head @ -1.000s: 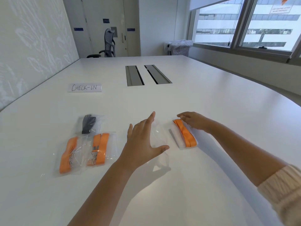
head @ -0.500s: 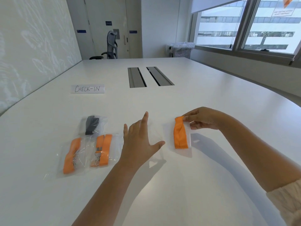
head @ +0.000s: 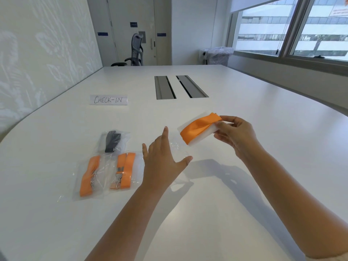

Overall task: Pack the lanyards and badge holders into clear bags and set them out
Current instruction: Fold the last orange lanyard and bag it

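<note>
The right hand (head: 234,133) pinched an orange lanyard (head: 199,128) folded over a white badge holder (head: 202,135), lifted above the worktop (head: 244,102), long axis running near-left to far-right. The left hand (head: 163,162), fingers spread, pressed a clear bag (head: 176,147) flat beneath.

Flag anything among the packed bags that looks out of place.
One stands out: the black lanyard bag sits behind two orange lanyard bags, the only non-orange one. All three lie slightly askew and overlapping, not in a neat row.
</note>
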A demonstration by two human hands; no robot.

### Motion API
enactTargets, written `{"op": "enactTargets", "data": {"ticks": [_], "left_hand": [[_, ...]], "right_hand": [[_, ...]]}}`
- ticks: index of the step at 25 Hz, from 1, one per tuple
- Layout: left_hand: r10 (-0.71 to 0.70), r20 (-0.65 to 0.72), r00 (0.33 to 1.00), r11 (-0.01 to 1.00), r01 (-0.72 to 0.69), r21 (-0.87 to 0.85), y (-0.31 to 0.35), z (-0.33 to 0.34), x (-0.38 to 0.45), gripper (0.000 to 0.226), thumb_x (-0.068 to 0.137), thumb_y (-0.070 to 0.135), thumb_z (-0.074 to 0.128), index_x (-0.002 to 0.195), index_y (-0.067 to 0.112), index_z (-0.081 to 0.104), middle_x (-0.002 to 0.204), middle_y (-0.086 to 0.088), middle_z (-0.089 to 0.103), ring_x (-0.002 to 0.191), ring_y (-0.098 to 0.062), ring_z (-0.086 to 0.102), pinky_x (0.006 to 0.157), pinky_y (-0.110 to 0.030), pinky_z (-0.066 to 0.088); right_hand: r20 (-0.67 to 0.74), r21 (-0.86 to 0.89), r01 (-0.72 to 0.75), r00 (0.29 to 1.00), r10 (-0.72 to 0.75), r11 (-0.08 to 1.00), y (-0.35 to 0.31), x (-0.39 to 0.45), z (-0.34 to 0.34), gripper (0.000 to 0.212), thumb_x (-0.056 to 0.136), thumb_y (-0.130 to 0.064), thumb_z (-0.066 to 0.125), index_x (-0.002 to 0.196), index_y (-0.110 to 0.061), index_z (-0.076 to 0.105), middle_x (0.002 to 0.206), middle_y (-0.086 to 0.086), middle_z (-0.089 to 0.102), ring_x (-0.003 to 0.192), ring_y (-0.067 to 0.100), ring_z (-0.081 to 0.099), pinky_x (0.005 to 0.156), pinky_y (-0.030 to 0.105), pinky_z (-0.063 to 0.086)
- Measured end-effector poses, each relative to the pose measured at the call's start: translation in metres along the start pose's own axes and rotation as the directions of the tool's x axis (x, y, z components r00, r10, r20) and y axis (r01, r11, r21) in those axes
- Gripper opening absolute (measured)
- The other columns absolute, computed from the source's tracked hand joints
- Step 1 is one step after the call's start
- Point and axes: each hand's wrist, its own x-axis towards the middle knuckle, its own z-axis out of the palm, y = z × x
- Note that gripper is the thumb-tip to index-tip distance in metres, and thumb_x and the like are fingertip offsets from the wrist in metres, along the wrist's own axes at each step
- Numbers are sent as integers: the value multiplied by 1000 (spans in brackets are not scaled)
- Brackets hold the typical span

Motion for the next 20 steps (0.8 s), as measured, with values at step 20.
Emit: {"op": "enactTargets", "data": {"ticks": [20], "left_hand": [[-37,62,997,984,26,176,-1,1,0,103,67,75,50,146,22,9,147,-2,36,136,-23,32,113,-53,10]], "right_hand": [[168,-146,-48,983,73,988,16,-25,27,19,81,-9,69,99,-9,62,80,10,66,69,17,72,60,25,58]]}}
